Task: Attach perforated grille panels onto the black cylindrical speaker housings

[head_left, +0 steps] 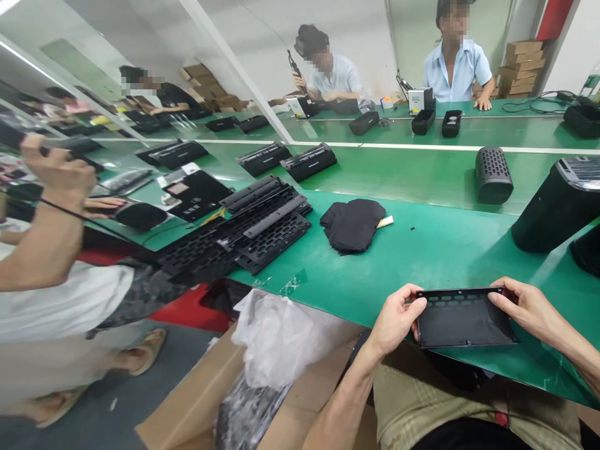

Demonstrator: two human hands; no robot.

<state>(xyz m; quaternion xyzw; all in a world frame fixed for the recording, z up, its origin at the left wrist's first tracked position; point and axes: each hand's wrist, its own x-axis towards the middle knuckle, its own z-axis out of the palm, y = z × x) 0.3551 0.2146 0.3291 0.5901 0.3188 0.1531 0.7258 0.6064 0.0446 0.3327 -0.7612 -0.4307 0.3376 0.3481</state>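
Note:
I hold a flat black plastic panel (464, 319) with a row of slots along its top edge, just over the near edge of the green table (422, 250). My left hand (396, 319) grips its left end, thumb on top. At the right end, the fingers of my right hand (525, 306) are curled over the upper corner. A small stack of black fabric pieces (351, 224) lies farther out on the table.
Black perforated grille panels (248, 234) are piled at the left. A black speaker housing (555, 206) and a mesh cylinder (493, 175) stand right. An open cardboard box with a plastic bag (272, 337) sits below. A person's arm (47, 219) is at left; others work across.

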